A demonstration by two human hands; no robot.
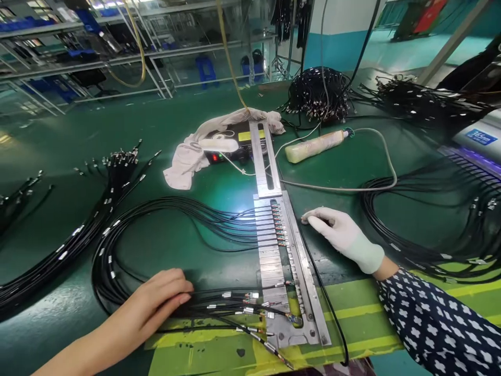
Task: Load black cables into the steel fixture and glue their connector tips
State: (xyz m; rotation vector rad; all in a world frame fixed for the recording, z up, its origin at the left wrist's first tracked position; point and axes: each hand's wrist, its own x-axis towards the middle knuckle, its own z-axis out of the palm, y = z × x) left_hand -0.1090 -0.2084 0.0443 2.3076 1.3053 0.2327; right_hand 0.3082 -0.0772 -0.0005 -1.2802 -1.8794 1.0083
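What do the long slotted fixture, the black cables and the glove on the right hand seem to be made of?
Long slotted fixture: probably bare metal, perhaps aluminium, judging by its silvery shine.
Black cables: likely plastic or rubber jackets, smooth, with thin highlights along the curves.
Glove: apparently soft fabric, dull white without gloss; fibre unclear.

Bluish-white glare blooms beside the metal fixture (271, 263); background shelves (180, 53) look soft.
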